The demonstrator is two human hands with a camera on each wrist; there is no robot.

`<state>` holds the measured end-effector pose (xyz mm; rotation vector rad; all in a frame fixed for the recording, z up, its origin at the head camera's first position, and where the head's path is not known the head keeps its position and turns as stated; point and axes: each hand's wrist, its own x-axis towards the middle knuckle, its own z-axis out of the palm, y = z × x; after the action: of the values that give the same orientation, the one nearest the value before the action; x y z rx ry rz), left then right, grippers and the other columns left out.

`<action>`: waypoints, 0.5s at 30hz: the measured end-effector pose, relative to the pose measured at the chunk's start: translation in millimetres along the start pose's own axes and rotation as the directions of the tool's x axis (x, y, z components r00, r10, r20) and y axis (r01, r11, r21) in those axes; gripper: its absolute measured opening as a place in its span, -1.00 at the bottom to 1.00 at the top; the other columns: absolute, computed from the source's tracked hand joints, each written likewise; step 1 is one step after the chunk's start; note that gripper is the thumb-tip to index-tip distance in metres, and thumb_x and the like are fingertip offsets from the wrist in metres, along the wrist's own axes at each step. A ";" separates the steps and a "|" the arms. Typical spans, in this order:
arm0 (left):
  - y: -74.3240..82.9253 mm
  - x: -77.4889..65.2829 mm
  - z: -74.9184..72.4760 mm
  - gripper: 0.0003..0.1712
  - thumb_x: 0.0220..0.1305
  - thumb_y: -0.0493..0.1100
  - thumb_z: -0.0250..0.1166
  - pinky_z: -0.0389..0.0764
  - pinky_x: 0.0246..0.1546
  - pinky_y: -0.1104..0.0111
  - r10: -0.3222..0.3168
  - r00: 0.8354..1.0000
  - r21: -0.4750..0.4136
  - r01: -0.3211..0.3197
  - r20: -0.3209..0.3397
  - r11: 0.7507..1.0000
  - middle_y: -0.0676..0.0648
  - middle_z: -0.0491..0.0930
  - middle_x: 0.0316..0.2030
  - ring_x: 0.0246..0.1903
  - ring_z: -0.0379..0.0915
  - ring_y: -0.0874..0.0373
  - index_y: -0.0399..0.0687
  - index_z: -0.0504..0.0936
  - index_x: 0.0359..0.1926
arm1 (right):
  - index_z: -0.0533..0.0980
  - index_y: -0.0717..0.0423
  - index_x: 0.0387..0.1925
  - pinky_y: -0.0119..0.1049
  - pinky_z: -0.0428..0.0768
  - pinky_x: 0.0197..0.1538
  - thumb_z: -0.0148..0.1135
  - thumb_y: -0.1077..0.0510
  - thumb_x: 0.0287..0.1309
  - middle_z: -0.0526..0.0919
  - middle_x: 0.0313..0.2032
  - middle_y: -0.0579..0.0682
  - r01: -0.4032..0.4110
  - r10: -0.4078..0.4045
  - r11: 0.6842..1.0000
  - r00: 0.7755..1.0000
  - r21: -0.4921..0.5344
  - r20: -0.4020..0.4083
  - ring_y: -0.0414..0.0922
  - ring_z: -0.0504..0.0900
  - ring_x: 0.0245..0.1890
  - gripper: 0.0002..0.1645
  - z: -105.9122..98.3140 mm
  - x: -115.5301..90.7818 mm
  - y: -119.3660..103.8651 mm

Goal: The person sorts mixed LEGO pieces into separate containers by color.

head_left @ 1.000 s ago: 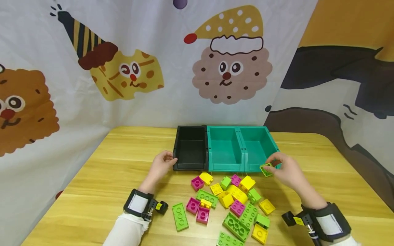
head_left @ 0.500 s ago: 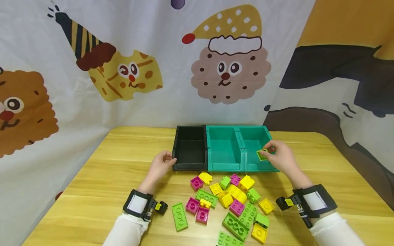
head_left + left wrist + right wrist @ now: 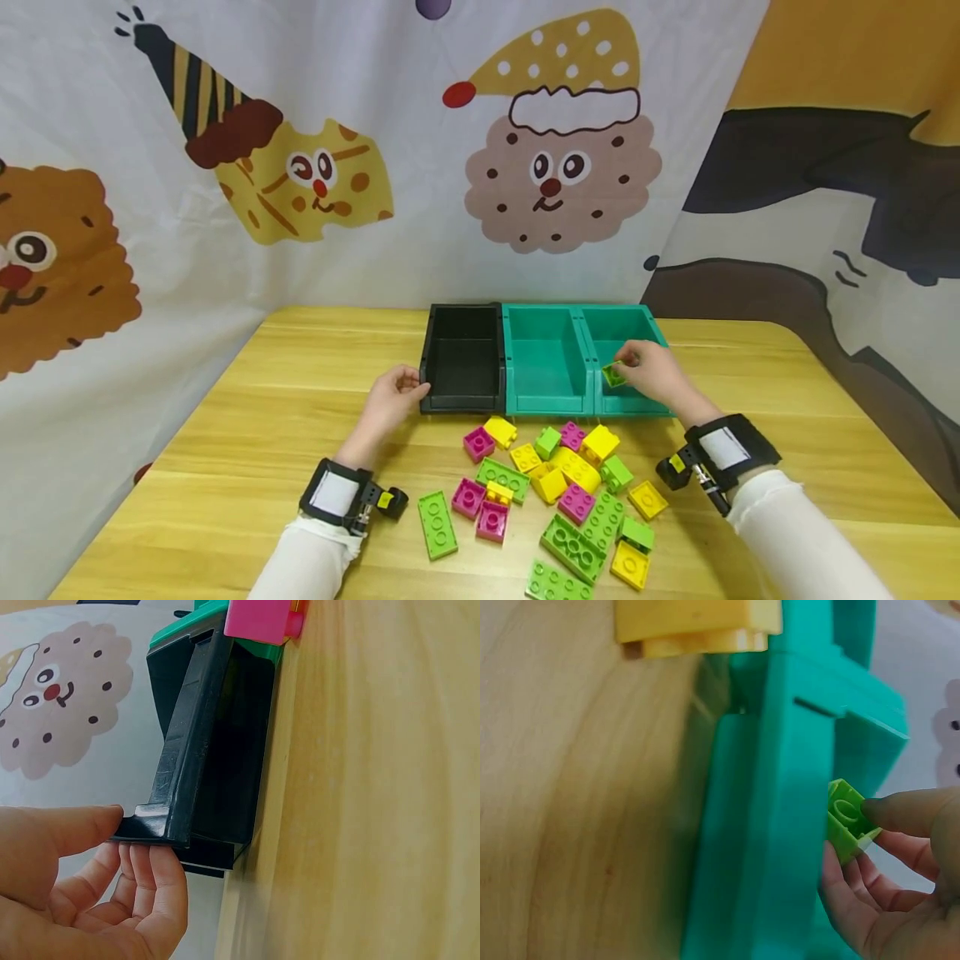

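My left hand (image 3: 392,400) pinches the left front rim of the black bin (image 3: 462,405). In the left wrist view, the thumb lies on top of that rim (image 3: 150,825) with the fingers curled beneath it. My right hand (image 3: 662,377) holds a small lime-green toy brick (image 3: 612,377) between thumb and fingers, over the right-hand teal bin (image 3: 633,407). From the right wrist view, the brick's hollow underside (image 3: 847,812) shows, and the bin's front lip partly covers it. Nothing else shows inside the bins.
The middle teal bin (image 3: 550,406) stands between the other two. In front lie loose bricks: a yellow arched one (image 3: 577,471), a magenta one (image 3: 577,503), a long green one (image 3: 437,525) and several others. A printed cloth (image 3: 420,267) hangs behind the wooden table (image 3: 247,433).
My right hand has carried the green brick up from the right teal bin's front corner, then leftward over that bin. My left hand has stayed at the black bin's rim.
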<state>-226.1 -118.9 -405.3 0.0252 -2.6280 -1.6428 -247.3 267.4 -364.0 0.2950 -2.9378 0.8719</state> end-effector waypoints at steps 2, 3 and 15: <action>-0.4 0.1 0.1 -0.81 0.24 -0.25 0.25 0.42 -0.31 0.42 -0.002 1.000 -0.003 0.002 0.002 1.000 -0.15 0.51 -0.30 -0.31 0.38 0.09 -0.28 0.52 -0.18 | 0.53 0.34 -0.22 -0.28 0.57 -0.41 0.14 0.26 0.22 0.56 -0.29 0.23 -0.019 0.019 1.000 1.000 -0.008 0.019 -0.07 0.59 -0.44 -0.82 4.0 2.7 2.3; -0.6 -0.1 0.1 -0.81 0.24 -0.25 0.26 0.42 -0.31 0.42 -0.002 1.000 -0.004 0.002 0.003 1.000 -0.15 0.51 -0.31 -0.32 0.38 0.09 -0.28 0.52 -0.18 | 0.53 0.33 -0.21 -0.28 0.54 -0.40 0.13 0.26 0.23 0.56 -0.28 0.23 -0.028 0.029 0.999 0.999 -0.018 0.028 -0.07 0.57 -0.43 -0.82 5.9 4.0 3.6; -0.2 -1.4 -0.2 -0.80 0.24 -0.24 0.25 0.45 -0.31 0.41 0.006 1.000 -0.007 -0.006 -0.002 1.000 -0.17 0.52 -0.29 -0.30 0.40 0.08 -0.29 0.52 -0.17 | 0.53 0.37 -0.11 -0.05 0.60 -0.20 0.08 0.22 0.27 0.55 -0.08 0.39 -0.087 0.094 0.994 0.990 -0.073 0.102 0.22 0.56 -0.13 -0.72 12.7 8.2 8.9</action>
<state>-224.7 -119.1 -405.4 0.0183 -2.6182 -1.6486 -257.2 266.4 -378.5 0.2114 -3.0931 0.7866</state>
